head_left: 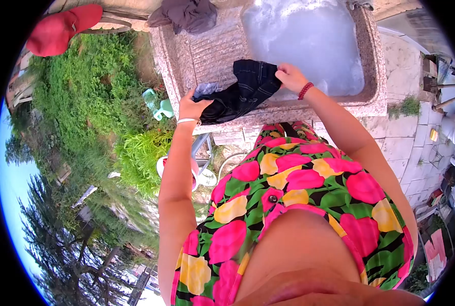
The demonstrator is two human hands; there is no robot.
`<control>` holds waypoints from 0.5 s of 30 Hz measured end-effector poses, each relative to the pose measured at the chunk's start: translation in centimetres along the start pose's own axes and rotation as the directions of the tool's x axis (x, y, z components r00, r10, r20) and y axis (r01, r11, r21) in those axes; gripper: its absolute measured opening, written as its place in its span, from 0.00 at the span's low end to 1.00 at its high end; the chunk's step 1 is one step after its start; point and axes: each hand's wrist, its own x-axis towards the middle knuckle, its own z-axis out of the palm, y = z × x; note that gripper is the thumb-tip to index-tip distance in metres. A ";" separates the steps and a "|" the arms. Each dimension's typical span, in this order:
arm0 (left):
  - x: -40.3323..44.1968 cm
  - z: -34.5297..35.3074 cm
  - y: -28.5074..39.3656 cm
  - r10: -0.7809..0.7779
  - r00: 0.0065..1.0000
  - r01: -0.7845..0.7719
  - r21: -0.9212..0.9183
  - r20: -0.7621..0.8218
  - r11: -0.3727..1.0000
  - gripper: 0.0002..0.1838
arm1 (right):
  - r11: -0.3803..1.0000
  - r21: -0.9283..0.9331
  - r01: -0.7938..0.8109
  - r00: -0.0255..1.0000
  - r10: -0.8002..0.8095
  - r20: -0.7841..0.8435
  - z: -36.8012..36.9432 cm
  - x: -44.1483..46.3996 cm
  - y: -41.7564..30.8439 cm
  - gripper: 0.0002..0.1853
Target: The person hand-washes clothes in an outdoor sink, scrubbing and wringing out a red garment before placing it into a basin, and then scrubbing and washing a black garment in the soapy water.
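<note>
A dark garment with pale stitching, like jeans (255, 84), stretches between my two hands at the near edge of a speckled stone wash sink (227, 123). My left hand (190, 108), wearing a white bracelet, is closed on its left end. The right end is pinched in my right hand (291, 79), which has a red beaded bracelet. Under the garment lies part of the sink's ridged washboard (214, 53). A pale greyish patch (206, 90) shows beside my left hand; I cannot tell whether it is cloth or suds. Cloudy, soapy water (304, 46) fills the right-hand basin.
A crumpled dark grey cloth (189, 15) rests on the sink's far left rim. A red cap (59, 30) is at the upper left. Green plastic scoops (163, 109) and leafy plants (143, 158) stand left of the sink. Paving (398, 76) lies to the right.
</note>
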 end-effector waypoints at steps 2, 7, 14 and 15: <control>-1.1 -0.5 2.8 -0.151 0.985 0.169 -0.538 0.079 0.826 0.16 | 0.931 0.363 0.046 0.985 0.020 -0.174 -1.6 -1.0 2.0 0.14; 1.8 0.1 5.9 -0.013 0.994 0.107 -0.907 0.112 0.408 0.15 | 0.483 0.820 0.308 0.933 0.014 -0.359 -8.9 -3.1 0.5 0.14; 6.5 8.1 11.1 -0.231 0.930 0.366 -0.788 0.287 0.495 0.20 | 0.596 0.564 0.571 0.720 -0.033 -0.693 -19.0 -3.2 -0.5 0.18; 6.3 10.3 12.0 -0.195 0.963 0.268 -0.664 0.184 0.698 0.25 | 0.736 0.419 0.532 0.660 -0.050 -0.750 -17.8 -3.4 -1.0 0.21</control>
